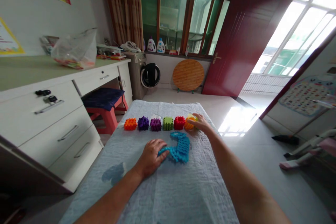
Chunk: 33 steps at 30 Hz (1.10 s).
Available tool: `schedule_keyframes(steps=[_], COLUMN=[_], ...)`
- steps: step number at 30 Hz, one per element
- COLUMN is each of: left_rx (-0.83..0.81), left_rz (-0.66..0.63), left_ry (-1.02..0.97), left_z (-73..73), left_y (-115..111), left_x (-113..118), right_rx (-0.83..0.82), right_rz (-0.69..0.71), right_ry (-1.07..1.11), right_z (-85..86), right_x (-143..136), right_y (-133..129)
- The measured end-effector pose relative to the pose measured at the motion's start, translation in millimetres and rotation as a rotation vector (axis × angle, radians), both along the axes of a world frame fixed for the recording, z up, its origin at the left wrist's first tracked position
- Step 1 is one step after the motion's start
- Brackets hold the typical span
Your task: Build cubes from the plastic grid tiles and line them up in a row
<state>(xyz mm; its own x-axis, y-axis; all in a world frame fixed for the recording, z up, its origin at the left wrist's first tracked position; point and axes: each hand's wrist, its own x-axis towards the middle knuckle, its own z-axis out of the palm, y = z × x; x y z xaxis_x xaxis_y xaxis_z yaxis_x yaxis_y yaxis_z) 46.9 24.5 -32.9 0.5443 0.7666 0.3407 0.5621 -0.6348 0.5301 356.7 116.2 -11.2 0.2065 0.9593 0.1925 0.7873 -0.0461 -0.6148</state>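
A row of small notched blocks crosses the cloth: orange (130, 124), dark purple (143, 123), magenta-purple (155, 124), green (168, 123), red (179, 123) and yellow-orange (189, 123). My right hand (201, 123) has its fingers on the yellow-orange block at the row's right end, thumb and fingers around it. Nearer to me lies a blue interlocking piece (182, 147), partly folded, with a flap reaching left. My left hand (155, 154) rests on that flap, thumb and fingertips at its left edge.
The light blue cloth (183, 189) covers a low table. On the left is a white desk (57, 119) with a plastic bag (78, 50), and a red stool (107, 108) beside it. Behind are a washing machine (138, 73), a round wooden board (188, 74) and a red door (236, 35).
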Motion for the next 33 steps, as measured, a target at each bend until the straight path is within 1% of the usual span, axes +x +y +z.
schedule_keyframes(steps=[3,6,10,12,13,15,17,18,20,23,25,26,27,29,31,32,33], left_rx=[0.068,0.129,0.189,0.141,0.096,0.015,-0.027,-0.029,-0.007,0.014,0.022,0.027,0.032,0.027,-0.005,-0.023,-0.042], left_rz=[0.171,0.294,0.486,0.556,0.573,0.562,0.511,0.486,0.462,0.499,0.509,0.496,0.471,0.411,0.366,0.351,0.330], left_ry=[-0.053,-0.062,0.006,0.072,0.116,0.190,0.213,0.211,0.201,0.199,0.187,0.176,0.162,0.125,0.071,0.041,0.013], left_z=[2.3,6.4,13.4,13.5,12.2,7.7,2.4,0.2,-2.6,-3.5,-3.1,-2.7,-2.2,-0.4,2.4,4.0,5.6], left_y=[12,32,73,96,106,122,132,134,135,127,117,111,104,88,70,61,52], left_x=[-12,-32,-67,-83,-90,-99,-102,-101,-98,-95,-96,-98,-99,-101,-98,-94,-89], right_rx=[-0.078,-0.096,-0.034,0.039,0.081,0.172,0.249,0.262,0.273,0.273,0.282,0.300,0.326,0.397,0.446,0.430,0.377], right_rz=[0.066,0.094,0.123,0.115,0.112,0.128,0.186,0.232,0.346,0.566,0.648,0.652,0.626,0.492,0.276,0.164,0.065], right_ry=[0.033,0.000,-0.125,-0.142,-0.144,-0.139,-0.123,-0.122,-0.126,-0.120,-0.080,-0.050,-0.015,0.050,0.078,0.063,0.041], right_z=[4.0,5.7,-1.8,-5.5,-6.2,-4.7,-0.5,2.0,6.6,11.2,12.5,12.3,11.3,6.5,-2.8,-8.9,-15.6], right_x=[-10,-16,-18,-19,-21,-29,-42,-51,-70,-95,-103,-103,-100,-86,-66,-55,-45], right_y=[1,-7,-28,-42,-49,-63,-77,-84,-98,-116,-122,-123,-122,-113,-98,-91,-83])
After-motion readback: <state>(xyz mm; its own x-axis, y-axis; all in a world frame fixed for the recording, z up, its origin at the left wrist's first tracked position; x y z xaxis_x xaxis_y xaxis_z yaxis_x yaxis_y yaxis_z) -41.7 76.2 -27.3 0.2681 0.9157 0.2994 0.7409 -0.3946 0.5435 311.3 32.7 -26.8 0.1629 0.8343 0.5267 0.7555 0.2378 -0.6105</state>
